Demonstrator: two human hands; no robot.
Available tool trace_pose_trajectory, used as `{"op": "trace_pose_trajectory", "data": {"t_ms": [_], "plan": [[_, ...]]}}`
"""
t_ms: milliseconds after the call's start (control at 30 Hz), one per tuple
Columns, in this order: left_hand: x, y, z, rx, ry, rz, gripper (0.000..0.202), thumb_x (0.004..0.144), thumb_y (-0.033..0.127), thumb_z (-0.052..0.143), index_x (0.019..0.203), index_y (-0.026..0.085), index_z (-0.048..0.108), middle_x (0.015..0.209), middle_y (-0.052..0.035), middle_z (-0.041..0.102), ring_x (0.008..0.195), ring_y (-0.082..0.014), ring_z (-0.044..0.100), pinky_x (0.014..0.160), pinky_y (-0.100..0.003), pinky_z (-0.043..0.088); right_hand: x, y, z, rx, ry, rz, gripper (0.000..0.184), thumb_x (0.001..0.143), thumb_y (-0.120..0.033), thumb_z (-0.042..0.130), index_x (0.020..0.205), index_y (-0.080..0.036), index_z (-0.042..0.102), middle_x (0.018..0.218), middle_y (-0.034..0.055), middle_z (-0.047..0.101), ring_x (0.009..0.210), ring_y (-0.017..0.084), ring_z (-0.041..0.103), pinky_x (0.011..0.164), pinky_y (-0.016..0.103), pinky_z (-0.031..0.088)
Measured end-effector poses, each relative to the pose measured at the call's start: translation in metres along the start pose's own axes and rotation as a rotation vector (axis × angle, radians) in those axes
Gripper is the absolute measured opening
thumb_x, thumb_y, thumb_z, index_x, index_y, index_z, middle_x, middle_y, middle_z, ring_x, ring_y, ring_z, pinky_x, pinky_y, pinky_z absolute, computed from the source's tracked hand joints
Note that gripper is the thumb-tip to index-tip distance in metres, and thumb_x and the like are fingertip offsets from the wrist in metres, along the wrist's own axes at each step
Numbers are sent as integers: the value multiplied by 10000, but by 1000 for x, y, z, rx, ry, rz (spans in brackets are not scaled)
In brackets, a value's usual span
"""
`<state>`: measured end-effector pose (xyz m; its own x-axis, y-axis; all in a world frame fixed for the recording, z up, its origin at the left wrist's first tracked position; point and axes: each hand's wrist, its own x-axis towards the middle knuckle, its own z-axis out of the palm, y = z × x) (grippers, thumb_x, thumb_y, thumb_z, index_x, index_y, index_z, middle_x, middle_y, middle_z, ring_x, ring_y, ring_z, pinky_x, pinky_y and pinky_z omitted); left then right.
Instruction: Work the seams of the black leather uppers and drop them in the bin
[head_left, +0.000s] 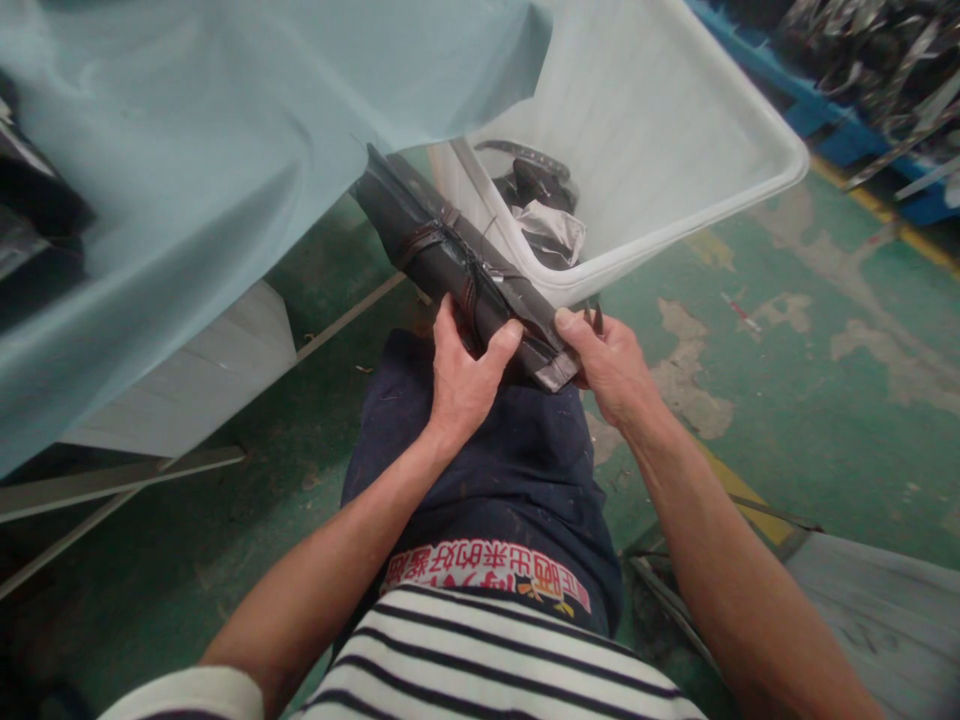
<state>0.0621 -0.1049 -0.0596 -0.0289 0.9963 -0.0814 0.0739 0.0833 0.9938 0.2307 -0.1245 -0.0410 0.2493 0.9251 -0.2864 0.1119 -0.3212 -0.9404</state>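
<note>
Head view: dark bundle [430,262] slanting above person's lap, between blue-grey sheet [225,120] and white tub [679,228]. Left hand [466,378] gripping bundle's side, thumb and fingers apart. Right hand [611,362] clasping near end, thumb on top; dark tips [598,321] beside its fingers, too small to identify. Dark scraps [534,190] inside tub. Green floor [840,420] underneath, paint worn in patches.
</note>
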Motion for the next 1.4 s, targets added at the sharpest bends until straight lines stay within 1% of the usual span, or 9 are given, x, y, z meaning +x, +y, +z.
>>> {"op": "trace_pose_trajectory", "data": {"t_ms": [100, 200, 400, 600, 733, 900, 1067, 1267, 1400], "plan": [[0, 0, 0, 2, 11, -4, 655, 895, 435, 810, 1450, 210, 545, 1516, -134, 632, 1420, -284, 626, 1256, -449, 480, -1, -1, 0, 1, 22, 11, 670, 712, -869, 777, 710, -249, 524, 584, -57, 388, 573, 122, 361, 511, 277, 330], [0, -1, 1, 9, 13, 2, 660, 896, 425, 814, 1463, 225, 540, 1515, -120, 639, 1420, -270, 629, 1258, -437, 482, -1, -2, 0, -4, 22, 10, 662, 719, -859, 774, 707, -249, 517, 588, -55, 395, 575, 120, 365, 514, 276, 332], [-1, -4, 0, 19, 12, 6, 682, 902, 453, 805, 1480, 220, 527, 1553, -136, 617, 1471, -287, 592, 1284, -458, 448, -1, -2, -1, -33, 17, -2, 657, 731, -864, 751, 725, -241, 542, 606, -51, 414, 583, 123, 380, 527, 278, 335], [-2, -2, 0, 9, 24, 8, 700, 897, 449, 810, 1479, 191, 519, 1550, -157, 616, 1457, -289, 604, 1277, -450, 455, 0, 0, -2, -24, 15, -8, 646, 752, -844, 758, 724, -235, 544, 619, -48, 422, 591, 119, 374, 527, 273, 330], [-2, -2, 0, 9, 11, 3, 664, 909, 432, 805, 1473, 216, 526, 1525, -129, 642, 1438, -272, 623, 1265, -436, 472, -1, -1, -1, -24, 21, -5, 653, 732, -853, 760, 721, -237, 542, 614, -48, 427, 588, 120, 376, 523, 273, 332], [-1, -3, 0, -3, 10, 11, 689, 904, 446, 806, 1483, 200, 527, 1530, -143, 629, 1438, -280, 621, 1261, -426, 470, 0, 0, -1, -15, 15, -10, 650, 742, -851, 759, 724, -237, 548, 615, -49, 429, 582, 116, 375, 517, 270, 331], [-1, -2, 0, 9, 8, 4, 667, 905, 456, 809, 1474, 231, 544, 1520, -122, 637, 1425, -283, 628, 1254, -437, 482, 0, 1, -1, -15, 20, 0, 662, 727, -862, 767, 715, -242, 536, 601, -53, 414, 572, 117, 361, 511, 274, 326], [-1, 1, 1, -4, 6, -12, 678, 897, 448, 813, 1473, 217, 538, 1529, -134, 629, 1403, -281, 648, 1247, -436, 495, 0, -2, -1, -15, 12, 0, 680, 715, -881, 767, 701, -247, 523, 586, -53, 396, 576, 123, 360, 510, 280, 322], [0, 1, 0, 1, 7, -8, 674, 888, 444, 817, 1454, 200, 544, 1504, -147, 645, 1415, -289, 635, 1256, -448, 483, -1, -4, -1, -17, 16, -8, 675, 713, -875, 772, 702, -246, 530, 591, -47, 409, 585, 127, 377, 518, 282, 332]]}}
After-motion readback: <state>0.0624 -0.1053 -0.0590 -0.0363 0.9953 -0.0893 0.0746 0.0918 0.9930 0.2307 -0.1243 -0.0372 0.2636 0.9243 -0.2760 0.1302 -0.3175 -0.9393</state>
